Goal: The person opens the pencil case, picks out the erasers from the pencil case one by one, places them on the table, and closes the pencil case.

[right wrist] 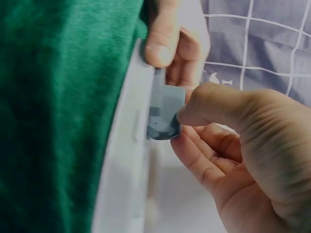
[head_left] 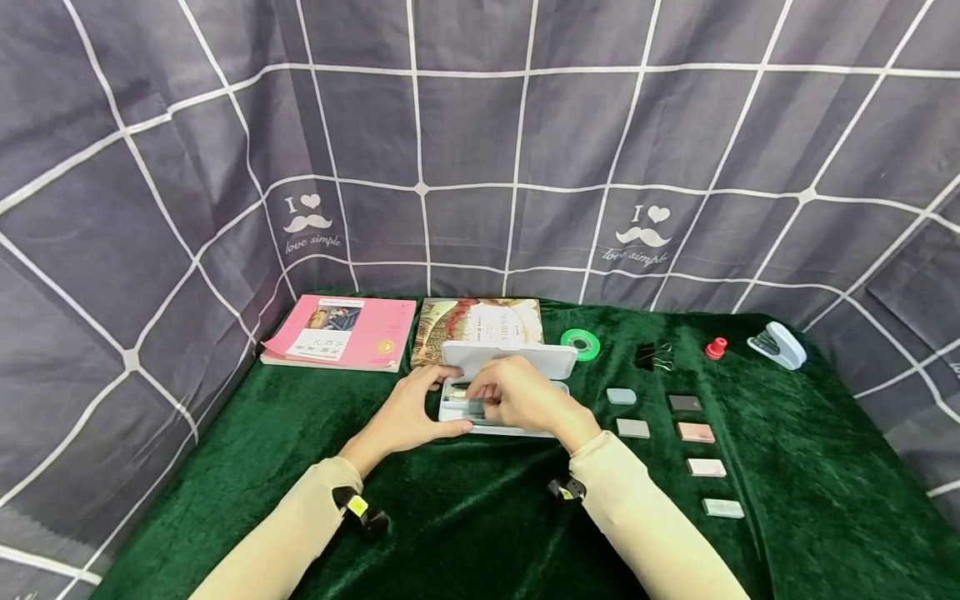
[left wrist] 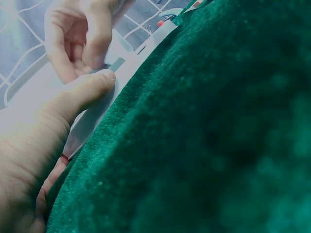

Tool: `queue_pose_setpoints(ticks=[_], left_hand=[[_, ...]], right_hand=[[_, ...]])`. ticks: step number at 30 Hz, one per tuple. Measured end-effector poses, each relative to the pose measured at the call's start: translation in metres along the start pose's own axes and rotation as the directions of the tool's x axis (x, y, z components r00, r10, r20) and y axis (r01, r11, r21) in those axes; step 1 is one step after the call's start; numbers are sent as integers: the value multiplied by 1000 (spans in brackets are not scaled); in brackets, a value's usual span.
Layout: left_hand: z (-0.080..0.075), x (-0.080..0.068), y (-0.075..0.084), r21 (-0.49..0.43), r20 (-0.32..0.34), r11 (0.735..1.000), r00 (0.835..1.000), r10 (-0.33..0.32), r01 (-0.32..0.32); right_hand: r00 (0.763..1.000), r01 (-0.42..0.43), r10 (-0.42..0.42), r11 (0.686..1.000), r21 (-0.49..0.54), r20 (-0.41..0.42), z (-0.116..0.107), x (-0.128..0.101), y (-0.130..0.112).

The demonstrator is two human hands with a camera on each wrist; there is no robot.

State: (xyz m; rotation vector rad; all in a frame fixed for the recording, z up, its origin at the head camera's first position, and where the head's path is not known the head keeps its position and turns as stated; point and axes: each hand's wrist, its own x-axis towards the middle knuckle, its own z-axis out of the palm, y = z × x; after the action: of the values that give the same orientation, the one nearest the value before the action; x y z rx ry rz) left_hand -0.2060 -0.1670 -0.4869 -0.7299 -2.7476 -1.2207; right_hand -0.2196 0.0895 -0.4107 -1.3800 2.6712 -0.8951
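While the left hand (head_left: 408,417) curls its thumb and fingers around the left end of the open white plastic pencil case (head_left: 501,392), steadying it on the green velvet tabletop (head_left: 465,517), the right hand (head_left: 521,396) reaches into the case's tray. Its grip is nearly closed: thumb and fingers pinch a small grey-blue rectangular eraser (right wrist: 164,119) just inside the case's near wall, close to the left thumb. The case lies at the middle of the tabletop with its lid raised toward the back. Right of it lie several small flat blocks (head_left: 696,432) in grey, pink and pale green. Behind sit a pink book (head_left: 341,332), a patterned book (head_left: 476,323), a green tape roll (head_left: 581,343) and a white stapler (head_left: 778,344).
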Motion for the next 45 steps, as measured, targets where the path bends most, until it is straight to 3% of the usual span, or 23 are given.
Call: queue_pose_setpoints(ticks=[4, 11, 18, 24, 36, 45], left_hand=[[1, 0, -1, -3, -4, 1000, 1000, 2, -2], [0, -1, 0, 6, -1, 1000, 1000, -8, 8], [-2, -4, -2, 18, 6, 999, 999, -36, 36], [-2, -4, -3, 15, 3, 999, 999, -40, 40], [-1, -2, -4, 17, 6, 999, 999, -50, 49], [1, -1, -3, 17, 6, 999, 999, -37, 37]], right_hand=[[998, -56, 56, 998, 26, 0, -14, -6, -7], [994, 4, -6, 1000, -19, -105, -48, -28, -16], [973, 30, -51, 995, -100, -223, -81, -59, -13], [960, -8, -40, 986, -168, -277, -99, -96, -4], [955, -137, 99, 983, -121, -279, -90, -176, 20], [963, -153, 121, 981, -119, -241, -70, -201, 35]])
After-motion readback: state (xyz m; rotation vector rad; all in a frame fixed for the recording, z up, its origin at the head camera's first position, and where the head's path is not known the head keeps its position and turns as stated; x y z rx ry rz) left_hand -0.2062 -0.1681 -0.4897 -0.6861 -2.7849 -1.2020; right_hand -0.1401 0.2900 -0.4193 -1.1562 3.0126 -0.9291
